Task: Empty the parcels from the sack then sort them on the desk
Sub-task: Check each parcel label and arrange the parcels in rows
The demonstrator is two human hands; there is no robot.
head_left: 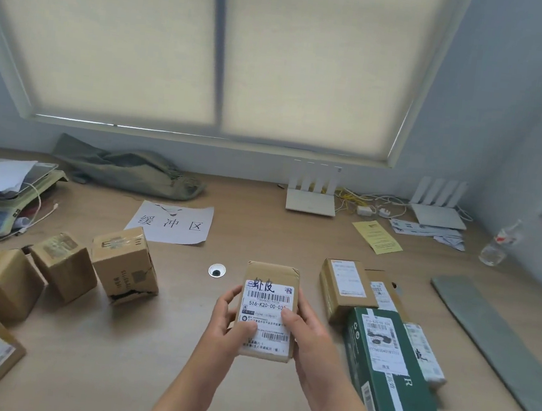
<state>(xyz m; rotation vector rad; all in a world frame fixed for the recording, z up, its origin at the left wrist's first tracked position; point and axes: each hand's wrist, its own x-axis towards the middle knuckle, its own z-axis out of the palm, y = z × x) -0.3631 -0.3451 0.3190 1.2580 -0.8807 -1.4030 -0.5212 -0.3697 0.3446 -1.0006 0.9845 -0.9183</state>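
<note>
**Small parcel held up for reading**

Both hands, left hand [231, 318] and right hand [307, 336], clamp the long edges of a small brown parcel [268, 308] above the desk's [243, 396] near middle. It looks light and stiff, easiest gripped by its sides. Its label reads "516-K20-00-03". Beyond, the emptied sack [126, 170] lies slumped near the far edge.

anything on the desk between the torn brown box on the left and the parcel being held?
Only the round cable grommet set in the desk; otherwise bare wood between the torn box and the held parcel, per the head view.
</note>
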